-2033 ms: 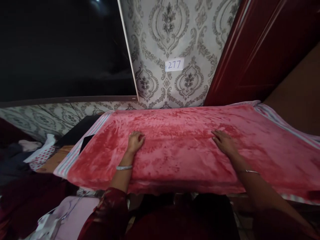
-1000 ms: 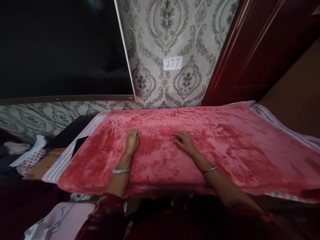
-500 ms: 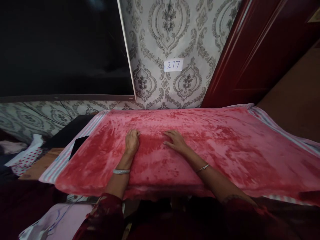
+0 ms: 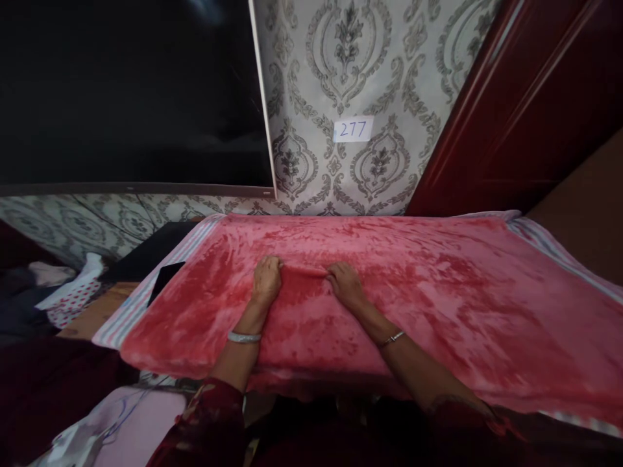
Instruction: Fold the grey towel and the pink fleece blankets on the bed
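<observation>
Two hands meet near the middle of a plush red blanket (image 4: 389, 285) spread flat across a bench: the left hand (image 4: 267, 279) is curled into a loose fist with its fingertips dug into the pile, and the right hand (image 4: 344, 283), at its 3 o'clock, is closed the same way, the two pinching up a low ridge of fabric (image 4: 302, 271) that runs between them. A silver bangle (image 4: 244, 337) rings the left wrist and a thin bracelet (image 4: 392, 338) the right.

The blanket looks soft, thick and limp, likely light for its bulk and apt to sag wherever it is not supported; the fleecy nap should give fingers good purchase, and a pinched fold or the striped edge (image 4: 146, 295) at 9 o'clock seems the surest place to grip.

A dark phone-like slab (image 4: 165, 279) lies beside that edge. At 12 o'clock a paper label marked 277 (image 4: 353, 129) sits on patterned wallpaper (image 4: 341, 78), with a dark screen (image 4: 126, 91) at 11 o'clock and a red door frame (image 4: 511, 97) at 2 o'clock.
</observation>
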`<state>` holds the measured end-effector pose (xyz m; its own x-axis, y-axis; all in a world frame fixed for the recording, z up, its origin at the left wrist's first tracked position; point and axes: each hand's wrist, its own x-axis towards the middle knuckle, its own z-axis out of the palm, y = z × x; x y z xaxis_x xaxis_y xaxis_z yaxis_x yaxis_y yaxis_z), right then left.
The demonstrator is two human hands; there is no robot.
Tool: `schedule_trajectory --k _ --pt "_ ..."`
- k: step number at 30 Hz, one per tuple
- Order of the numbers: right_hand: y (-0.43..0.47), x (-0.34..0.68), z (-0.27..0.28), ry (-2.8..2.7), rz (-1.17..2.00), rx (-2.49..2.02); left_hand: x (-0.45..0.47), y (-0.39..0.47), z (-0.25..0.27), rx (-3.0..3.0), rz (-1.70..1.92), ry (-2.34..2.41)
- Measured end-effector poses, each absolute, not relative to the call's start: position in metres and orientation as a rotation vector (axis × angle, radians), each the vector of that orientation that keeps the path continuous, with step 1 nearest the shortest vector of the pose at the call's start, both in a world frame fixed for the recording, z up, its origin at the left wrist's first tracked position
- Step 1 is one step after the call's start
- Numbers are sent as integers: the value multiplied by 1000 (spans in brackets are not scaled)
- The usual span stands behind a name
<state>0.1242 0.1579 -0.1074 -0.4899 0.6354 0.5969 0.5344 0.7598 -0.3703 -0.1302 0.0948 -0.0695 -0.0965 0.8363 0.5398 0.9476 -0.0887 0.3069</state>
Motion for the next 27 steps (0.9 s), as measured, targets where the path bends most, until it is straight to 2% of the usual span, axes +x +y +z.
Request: schedule_trajectory --k 11,21,27 --pt "165 128 -121 -2132 275 -818 -125 85 -71 -2055 -830 -2043" --pt "164 129 -116 -2129 291 -798 -223 41 -44 -2137 -698 -2128" --pt "164 128 -116 -2126 305 -803 -242 41 -44 -2145 -666 -2148"
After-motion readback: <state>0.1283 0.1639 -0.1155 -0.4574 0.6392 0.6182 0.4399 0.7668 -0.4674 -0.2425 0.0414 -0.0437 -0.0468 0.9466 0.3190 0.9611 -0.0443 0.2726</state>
